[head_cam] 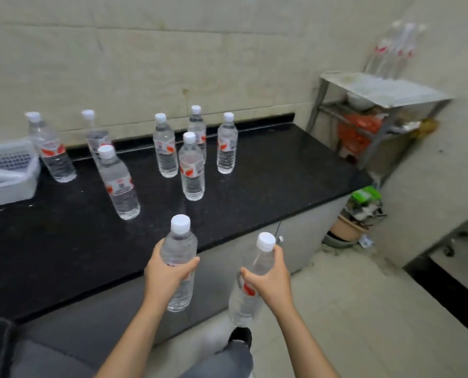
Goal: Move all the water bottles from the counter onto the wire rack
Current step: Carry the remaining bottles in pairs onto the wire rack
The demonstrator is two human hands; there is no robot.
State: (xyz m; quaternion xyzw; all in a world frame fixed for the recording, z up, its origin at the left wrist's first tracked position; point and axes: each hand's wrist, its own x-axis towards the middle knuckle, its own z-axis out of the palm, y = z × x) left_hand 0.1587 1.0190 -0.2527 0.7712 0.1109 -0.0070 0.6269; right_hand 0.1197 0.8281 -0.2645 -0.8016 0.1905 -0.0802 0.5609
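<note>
My left hand [165, 276] grips a clear water bottle [178, 246] with a white cap, held over the front edge of the black counter [282, 173]. A second water bottle [247, 301] hangs in my right hand [271, 279], out over the floor beyond the counter's edge. Several more water bottles [192, 170] with red-and-white labels stand upright on the counter towards the wall. At the far right corner stands the metal wire rack [385, 91], with a few bottles [396, 50] on its top shelf.
A white plastic basket [6, 170] sits at the counter's left end. The rack's lower shelf holds a white bowl [359, 100] and an orange bag [359, 130]. A pot and clutter [355, 216] lie on the tiled floor beside the counter. My shoe [241, 336] shows below.
</note>
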